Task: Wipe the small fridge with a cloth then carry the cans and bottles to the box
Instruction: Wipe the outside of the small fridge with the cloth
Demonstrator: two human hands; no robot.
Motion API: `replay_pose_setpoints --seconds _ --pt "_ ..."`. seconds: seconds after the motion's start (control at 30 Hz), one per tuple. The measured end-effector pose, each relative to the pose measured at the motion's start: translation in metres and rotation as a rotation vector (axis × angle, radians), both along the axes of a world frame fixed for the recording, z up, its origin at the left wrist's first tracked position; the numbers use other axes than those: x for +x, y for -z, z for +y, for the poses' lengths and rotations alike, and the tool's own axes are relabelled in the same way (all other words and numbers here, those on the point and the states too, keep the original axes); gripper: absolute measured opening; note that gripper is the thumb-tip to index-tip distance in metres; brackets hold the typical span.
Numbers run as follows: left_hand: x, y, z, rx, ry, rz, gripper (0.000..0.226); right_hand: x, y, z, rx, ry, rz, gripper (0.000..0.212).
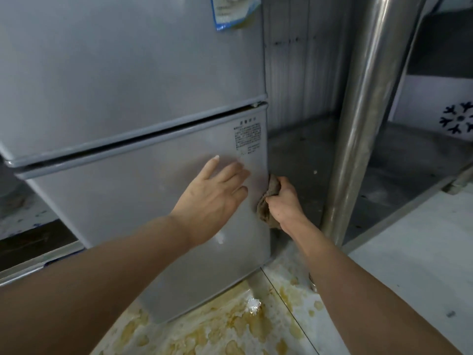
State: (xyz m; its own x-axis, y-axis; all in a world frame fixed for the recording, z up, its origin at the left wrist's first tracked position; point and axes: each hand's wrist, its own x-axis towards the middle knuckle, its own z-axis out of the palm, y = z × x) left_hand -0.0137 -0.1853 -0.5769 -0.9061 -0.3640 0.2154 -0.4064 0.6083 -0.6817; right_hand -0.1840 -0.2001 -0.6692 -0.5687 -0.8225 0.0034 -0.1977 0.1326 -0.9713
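The person is standing before the small silver two-door fridge, which is sitting on the stained, pale tiled floor beside a polished steel post. The left hand is lying flat against the lower door, fingers straight and slightly spread, pressing the panel near its right edge just below a block of small printed text. The right hand is gripping a bunched brown cloth, fingers curled around it. The cloth is sitting between those fingers and the fridge's right front corner edge, touching the edge just beside the left hand's fingertips; part of the cloth is showing above and below the fist. A blue and white sticker is clinging to the upper door near its top right corner. A grey metal shelf is running behind the post, at the fridge's right side. Yellowish stains are marking the floor at the fridge's base.
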Motion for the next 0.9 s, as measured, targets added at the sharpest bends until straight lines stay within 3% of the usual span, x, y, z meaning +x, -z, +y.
replay_pose_setpoints --seconds 0.17,0.4,0.63,0.77,0.9 --pt "0.000 -0.049 -0.005 -0.092 -0.099 0.123 0.063 -0.005 -0.047 -0.002 -0.043 -0.015 0.007 0.027" --pt "0.002 -0.068 -0.008 -0.038 -0.080 0.087 0.047 -0.005 -0.111 -0.001 -0.163 -0.032 -0.039 0.020" --pt "-0.002 -0.100 -0.002 -0.053 0.014 0.064 0.031 -0.003 -0.160 0.003 -0.243 -0.021 -0.138 0.027" --pt "-0.008 -0.124 -0.002 -0.098 0.053 0.134 0.030 -0.006 -0.173 0.005 -0.272 -0.045 -0.109 0.028" --pt "-0.017 -0.144 -0.004 -0.139 0.004 0.199 0.043 -0.008 -0.192 0.005 -0.292 -0.077 -0.045 0.026"
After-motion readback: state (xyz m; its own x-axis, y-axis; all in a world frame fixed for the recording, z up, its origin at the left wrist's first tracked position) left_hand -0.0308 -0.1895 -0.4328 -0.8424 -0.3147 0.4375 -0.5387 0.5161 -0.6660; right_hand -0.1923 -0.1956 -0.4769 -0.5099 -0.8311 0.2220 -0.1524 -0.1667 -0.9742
